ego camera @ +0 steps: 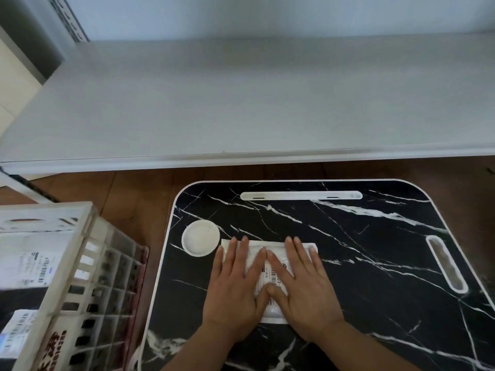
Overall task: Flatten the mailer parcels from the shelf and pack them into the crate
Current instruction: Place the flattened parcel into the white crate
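Pressing flat on one white mailer point(270, 279): both hands, palms down, fingers straight and spread.

Left hand point(235, 290): covers the mailer's left half; fingertips reach its far edge; thumb tip meets the right thumb over the middle.

Right hand point(305, 287): covers the right half; index finger crosses the printed label; little finger lies near the mailer's right edge. Neither hand curls round or pinches anything.

Mailer: lies on the tray table point(375, 263), left of centre, long side running left to right, barcode label showing between the two hands. Its near edge shows between the wrists.

Tray table: black marble pattern with white veins, white rim, slot along the far edge, a second slot at the right side. Round white recess point(200, 238) sits at the mailer's far left corner, just beside it.

Crate point(80, 263): pale plastic with lattice walls, stands on the floor left of the table, apart from it. Labelled parcels point(29, 263) lie inside; count cannot be told.

Shelf point(241, 103): pale grey board beyond the table, spanning the view.

Floor point(134, 188): brown wood.
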